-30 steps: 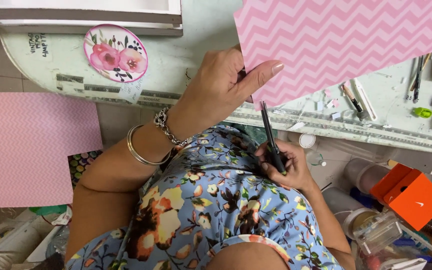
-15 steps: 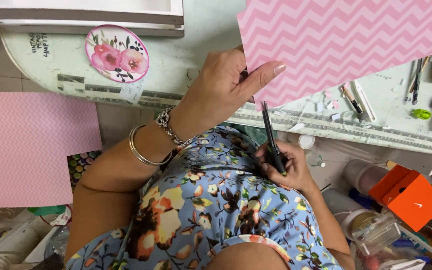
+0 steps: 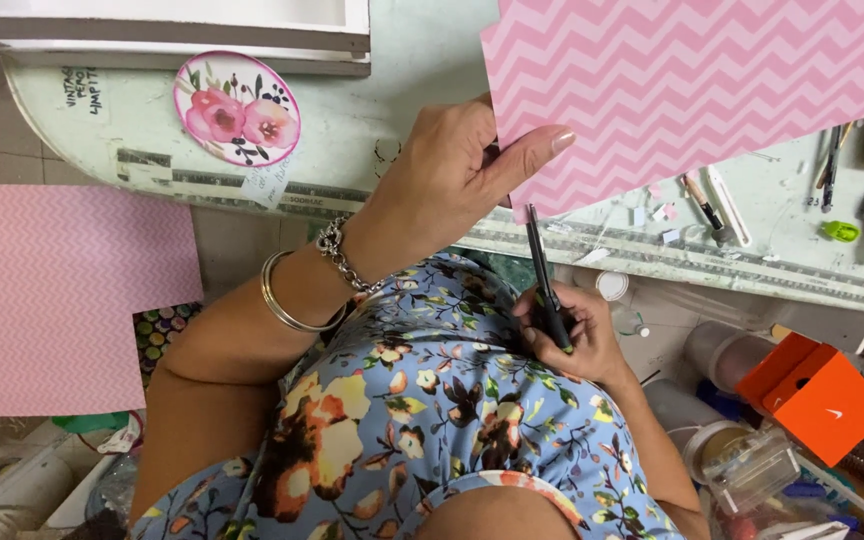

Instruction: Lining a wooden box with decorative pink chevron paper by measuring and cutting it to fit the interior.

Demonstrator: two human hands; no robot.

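Pink chevron-patterned paper sheet: thin, light, floppy.
Our left hand pinches its lower corner; our right hand grips what seem black scissors, so we'd support near the cut.

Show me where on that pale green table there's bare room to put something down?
The table is bare between the round floral plaque and the pink chevron paper held by the left hand. Right of the scissors, pens and scraps crowd it.
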